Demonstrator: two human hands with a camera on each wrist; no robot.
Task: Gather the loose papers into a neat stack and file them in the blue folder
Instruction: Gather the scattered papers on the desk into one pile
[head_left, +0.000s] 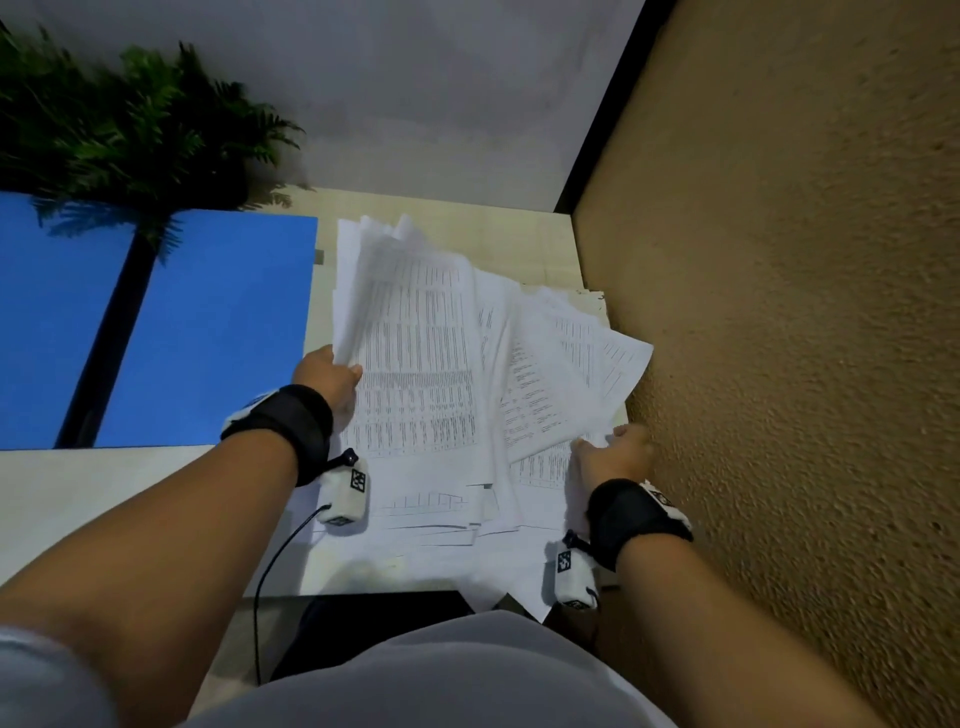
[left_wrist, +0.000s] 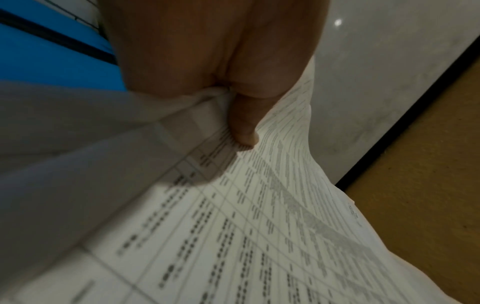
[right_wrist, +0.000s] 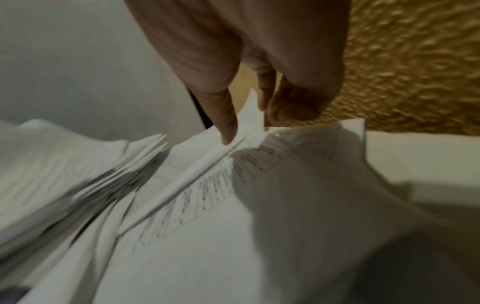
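Loose printed papers (head_left: 441, 374) lie fanned over the right half of the pale desk (head_left: 93, 499). My left hand (head_left: 327, 371) pinches the left edge of a lifted bundle of sheets (left_wrist: 259, 216), thumb on top. My right hand (head_left: 613, 452) sits at the right edge of the pile, thumb and fingers curled around the edge of some sheets (right_wrist: 246, 144); how firm the hold is stays unclear. The blue folder (head_left: 208, 332) lies open flat at the left, with a black spine (head_left: 109, 332) down its middle.
A green fern (head_left: 140, 124) overhangs the folder at the back left. A rough brown wall (head_left: 779, 312) closes the right side right next to the papers. A grey wall (head_left: 415, 93) stands behind the desk. Some sheets overhang the desk's front edge (head_left: 514, 597).
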